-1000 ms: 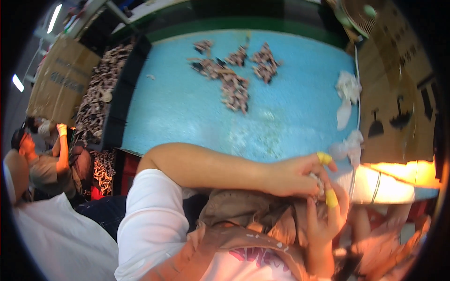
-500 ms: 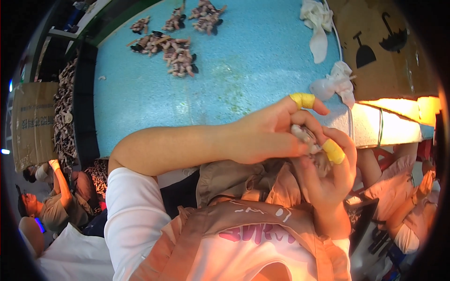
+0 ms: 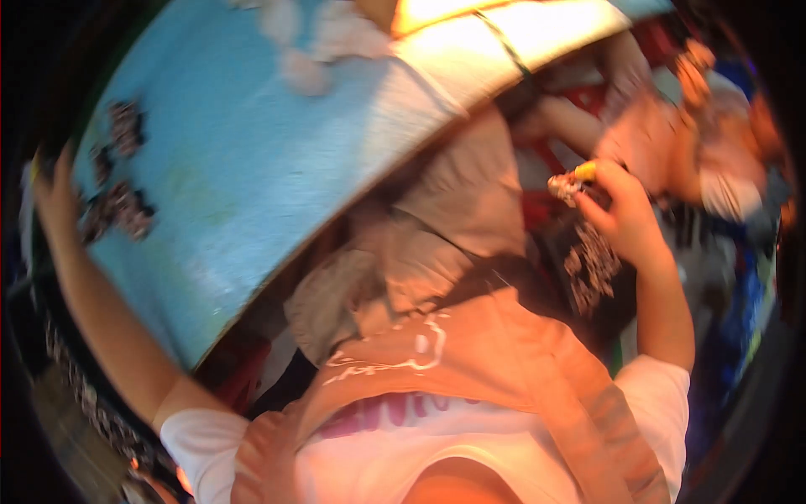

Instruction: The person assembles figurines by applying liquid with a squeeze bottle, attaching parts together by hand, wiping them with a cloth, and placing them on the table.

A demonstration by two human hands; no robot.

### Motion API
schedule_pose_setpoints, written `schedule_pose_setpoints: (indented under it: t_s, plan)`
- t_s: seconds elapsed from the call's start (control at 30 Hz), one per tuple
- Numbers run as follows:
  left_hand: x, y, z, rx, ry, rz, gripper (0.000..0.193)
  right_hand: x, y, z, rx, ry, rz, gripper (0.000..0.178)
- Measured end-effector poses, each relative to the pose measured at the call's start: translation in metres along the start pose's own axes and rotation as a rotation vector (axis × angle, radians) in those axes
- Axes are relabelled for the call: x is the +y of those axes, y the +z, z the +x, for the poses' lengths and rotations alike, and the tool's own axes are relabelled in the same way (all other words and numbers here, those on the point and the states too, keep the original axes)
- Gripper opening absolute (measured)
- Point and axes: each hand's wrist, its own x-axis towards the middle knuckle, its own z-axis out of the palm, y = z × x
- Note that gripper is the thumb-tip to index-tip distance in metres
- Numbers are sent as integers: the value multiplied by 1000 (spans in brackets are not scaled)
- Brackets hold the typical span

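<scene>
My right hand (image 3: 623,210), with yellow tape on a finger, pinches a small lumpy pale-and-brown piece (image 3: 563,188) between thumb and fingertips. It hangs over a dark bin (image 3: 617,307) where many similar small pieces (image 3: 592,267) lie. My left hand (image 3: 55,191) reaches out to the far left edge of the blue table (image 3: 243,160). Its fingers look stretched and apart, though dim and blurred. Beside it, clusters of dark and pinkish small pieces (image 3: 126,210) lie on the blue surface. What exactly the pieces are is too blurred to tell.
Crumpled white gloves or cloths (image 3: 348,32) lie at the table's far edge. A brightly lit pale strip (image 3: 504,34) with a dark band runs along the right end. Another person's arm and clothing (image 3: 651,139) are close beyond my right hand. My brown apron (image 3: 453,353) covers my lap.
My view has turned to the right. My hands, together around a small piece before, are now wide apart: left out to the far left, right over the bin with a piece.
</scene>
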Motion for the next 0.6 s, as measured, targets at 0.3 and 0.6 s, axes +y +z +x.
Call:
schedule_pose_setpoints:
  t_s: [0.3,0.6]
  plan:
    - [-85,65,-34,-365,-535,-62,70,44,-26,-45,-14,316,-538,29]
    - [132,111,-36,-154,-60,145,33,-94,55,74,424,-434,103,30]
